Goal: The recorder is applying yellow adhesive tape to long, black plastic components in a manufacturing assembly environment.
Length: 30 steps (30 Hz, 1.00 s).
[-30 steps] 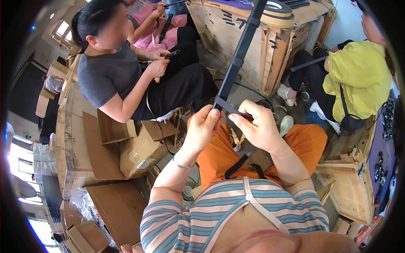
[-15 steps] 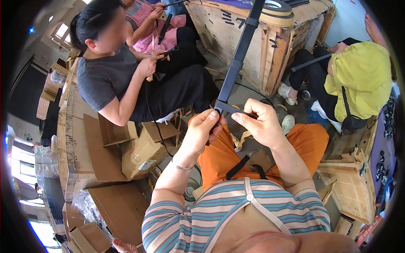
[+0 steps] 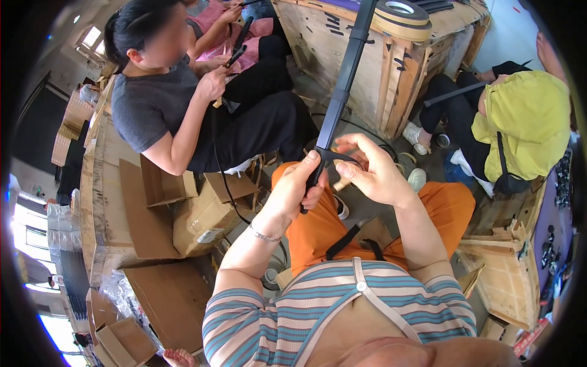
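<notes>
My left hand (image 3: 298, 186) is wrapped around the lower end of a long dark sword-shaped piece (image 3: 347, 82), its thumb pressed along the piece. The piece slants up and away past the top edge, with raised collars along it. From its lower part a narrow black strip (image 3: 342, 156) curves toward my right hand (image 3: 377, 171). The strip's end lies between that thumb and the curled fingers, which are partly blurred and loosely bent. A short beige strip (image 3: 341, 183) shows below the right thumb; whether it joins the black one I cannot tell.
Rolls of black-and-beige tape (image 3: 402, 20) lie on a wooden crate (image 3: 342, 52) ahead. Co-workers sit at left, one in a grey shirt (image 3: 143, 107), and at right in yellow (image 3: 520, 122). Opened cardboard boxes (image 3: 208, 214) stand at my left; another crate (image 3: 498, 281) at right.
The black strip was pulled straight between the piece and my right hand; now it curves. My right fingers have lifted and loosened, and my left hand keeps its hold.
</notes>
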Available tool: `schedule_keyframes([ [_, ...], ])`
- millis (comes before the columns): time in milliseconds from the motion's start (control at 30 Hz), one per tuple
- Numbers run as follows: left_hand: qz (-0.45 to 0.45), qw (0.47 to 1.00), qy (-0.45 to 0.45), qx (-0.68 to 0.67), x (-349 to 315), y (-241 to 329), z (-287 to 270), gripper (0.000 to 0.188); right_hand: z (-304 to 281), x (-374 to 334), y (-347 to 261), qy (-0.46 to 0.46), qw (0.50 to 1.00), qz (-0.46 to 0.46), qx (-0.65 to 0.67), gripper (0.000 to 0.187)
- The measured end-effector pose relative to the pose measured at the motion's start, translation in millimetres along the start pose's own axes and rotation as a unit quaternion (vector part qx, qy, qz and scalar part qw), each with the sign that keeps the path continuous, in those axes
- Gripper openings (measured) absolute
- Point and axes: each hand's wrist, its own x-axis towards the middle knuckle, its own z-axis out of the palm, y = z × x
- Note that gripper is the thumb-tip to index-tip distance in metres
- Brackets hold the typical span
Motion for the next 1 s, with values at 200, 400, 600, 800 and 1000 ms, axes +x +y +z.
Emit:
schedule_keyframes([
  [200,0.03,0.999,0.028,0.02,2,-4,2,0.048,11,11,-16,0.011,0.999,0.03,-0.037,0.013],
  [400,0.04,0.999,0.026,-0.01,6,-5,7,0.05,15,11,-11,0.063,0.991,-0.023,-0.118,0.01],
  [600,0.041,0.998,0.044,-0.018,9,-5,8,0.052,17,10,-8,0.056,0.992,0.028,-0.112,0.008],
  [800,0.019,0.997,-0.058,-0.036,8,-11,4,0.054,20,22,12,0.086,0.989,0.023,-0.122,0.013],
  [1000,-0.005,0.975,-0.221,-0.036,-4,10,26,0.061,10,6,92,0.041,0.99,0.102,0.09,0.02],
])
